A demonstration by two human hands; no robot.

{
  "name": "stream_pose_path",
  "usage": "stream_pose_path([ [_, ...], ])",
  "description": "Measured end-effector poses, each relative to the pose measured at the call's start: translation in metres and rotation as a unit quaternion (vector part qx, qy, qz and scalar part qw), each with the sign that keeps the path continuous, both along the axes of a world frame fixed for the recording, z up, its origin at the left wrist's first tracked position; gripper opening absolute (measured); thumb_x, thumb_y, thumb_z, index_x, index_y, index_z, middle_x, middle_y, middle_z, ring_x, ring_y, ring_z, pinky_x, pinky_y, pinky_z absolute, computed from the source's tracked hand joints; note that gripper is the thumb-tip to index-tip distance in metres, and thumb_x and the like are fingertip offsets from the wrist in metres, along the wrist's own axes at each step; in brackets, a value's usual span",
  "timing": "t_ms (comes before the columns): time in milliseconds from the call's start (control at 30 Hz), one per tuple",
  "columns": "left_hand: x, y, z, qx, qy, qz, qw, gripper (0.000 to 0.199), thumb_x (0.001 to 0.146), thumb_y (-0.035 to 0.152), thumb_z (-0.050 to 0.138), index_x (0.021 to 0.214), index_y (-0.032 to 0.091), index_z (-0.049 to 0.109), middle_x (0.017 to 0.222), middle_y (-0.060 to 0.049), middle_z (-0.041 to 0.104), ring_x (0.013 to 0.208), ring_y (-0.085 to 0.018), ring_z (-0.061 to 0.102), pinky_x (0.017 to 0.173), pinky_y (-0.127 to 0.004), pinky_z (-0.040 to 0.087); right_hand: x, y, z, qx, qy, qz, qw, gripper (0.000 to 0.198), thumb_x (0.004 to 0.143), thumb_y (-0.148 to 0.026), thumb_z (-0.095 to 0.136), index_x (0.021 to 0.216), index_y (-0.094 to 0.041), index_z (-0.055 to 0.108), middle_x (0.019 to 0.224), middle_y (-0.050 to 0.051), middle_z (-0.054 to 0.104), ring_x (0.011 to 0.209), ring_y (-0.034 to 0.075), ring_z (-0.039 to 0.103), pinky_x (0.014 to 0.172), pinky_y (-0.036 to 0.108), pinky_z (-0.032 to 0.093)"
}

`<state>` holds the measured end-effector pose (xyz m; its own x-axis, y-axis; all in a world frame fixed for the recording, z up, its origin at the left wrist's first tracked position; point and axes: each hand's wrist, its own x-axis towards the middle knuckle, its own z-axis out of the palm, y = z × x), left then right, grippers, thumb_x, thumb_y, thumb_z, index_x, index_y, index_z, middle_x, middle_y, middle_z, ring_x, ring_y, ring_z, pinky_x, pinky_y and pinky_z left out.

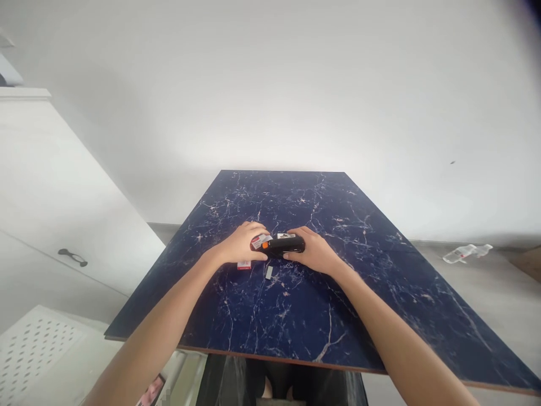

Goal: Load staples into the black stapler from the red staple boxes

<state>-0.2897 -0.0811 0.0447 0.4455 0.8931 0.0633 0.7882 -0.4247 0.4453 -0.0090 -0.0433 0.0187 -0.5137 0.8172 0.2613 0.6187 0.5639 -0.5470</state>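
Working at the blue table [287,321]. Black device [287,246] sits mid-table: my right hand [315,251] clamped on its right end, left hand [243,241] closed round its left end. Red-white piece [257,242] there too; can't tell if attached. Near side: red card [244,265], grey tag [269,273], neither in hand. I'd call it mid-handling; what's left, can't tell.

A white cabinet [63,192] stands left, and clear plastic [465,254] — perhaps packaging — lies on the floor [502,299].
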Motion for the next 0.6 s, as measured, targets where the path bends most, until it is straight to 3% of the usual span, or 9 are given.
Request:
stream_pose_path([
  [133, -0.002, 0.005, 0.001, -0.007, -0.029, -0.028, 0.999, 0.045, 0.086, 0.063, 0.062, 0.115, 0.031, 0.073, 0.139, -0.007, 0.058, 0.134, -0.034, 0.042, 0.107, -0.052, 0.041, 0.022, 0.006, 0.014, -0.09, -0.034, 0.016, 0.995, 0.038, 0.075, -0.043, 0.077, 0.108, -0.027, 0.066, 0.105, 0.007, 0.071, 0.08, 0.023, 0.068, 0.066, 0.034, 0.053],
  [233, -0.01, 0.01, 0.001, -0.041, -0.038, -0.037, 0.998, 0.041, 0.095, 0.06, 0.05, 0.112, 0.033, 0.076, 0.14, -0.004, 0.059, 0.136, -0.033, 0.041, 0.11, -0.055, 0.038, 0.032, 0.01, 0.018, -0.143, -0.044, 0.056, 0.987, 0.023, 0.08, -0.044, 0.071, 0.093, -0.026, 0.067, 0.088, 0.004, 0.072, 0.071, 0.021, 0.067, 0.061, 0.031, 0.05],
  [400, -0.015, 0.014, -0.004, -0.092, -0.052, -0.015, 0.994, 0.041, 0.093, 0.061, 0.053, 0.108, 0.034, 0.078, 0.148, -0.003, 0.053, 0.144, -0.037, 0.032, 0.111, -0.06, 0.035, 0.023, 0.007, 0.012, -0.124, -0.055, 0.053, 0.989, 0.027, 0.081, -0.05, 0.067, 0.087, -0.024, 0.07, 0.074, 0.001, 0.069, 0.066, 0.02, 0.062, 0.059, 0.03, 0.045],
  [600, -0.011, 0.015, -0.009, -0.093, -0.064, -0.006, 0.994, 0.042, 0.089, 0.064, 0.057, 0.107, 0.032, 0.078, 0.151, -0.002, 0.05, 0.145, -0.038, 0.03, 0.115, -0.06, 0.03, 0.019, 0.005, 0.016, -0.134, -0.091, 0.034, 0.986, 0.03, 0.08, -0.05, 0.067, 0.088, -0.021, 0.07, 0.077, 0.001, 0.07, 0.068, 0.02, 0.062, 0.061, 0.029, 0.042],
])
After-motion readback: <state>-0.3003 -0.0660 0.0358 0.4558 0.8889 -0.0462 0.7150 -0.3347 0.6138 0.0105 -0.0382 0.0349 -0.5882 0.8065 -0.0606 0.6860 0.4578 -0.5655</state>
